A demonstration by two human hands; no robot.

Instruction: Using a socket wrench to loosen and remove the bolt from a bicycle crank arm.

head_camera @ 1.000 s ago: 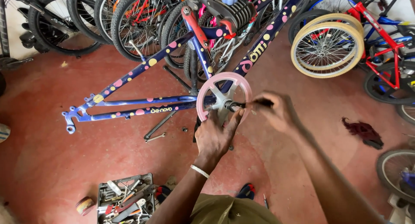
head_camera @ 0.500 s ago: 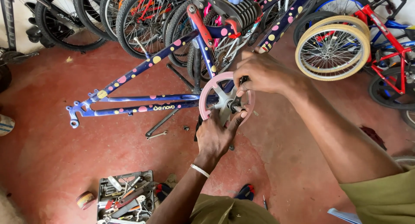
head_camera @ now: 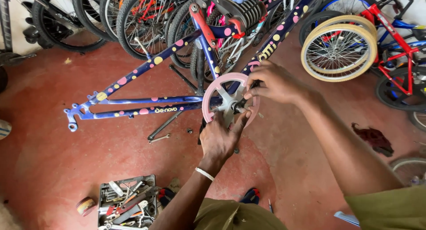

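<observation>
Left of the pink chainwheel guard (head_camera: 224,93) I see the blue spotted bike frame (head_camera: 133,103). My left hand (head_camera: 219,139), just below the disc, pinches its lower rim and hub. My right hand (head_camera: 275,83), at its right edge, closes on the dark crank end. The disc looks light, stiff plastic; I'd grip the rim.
</observation>
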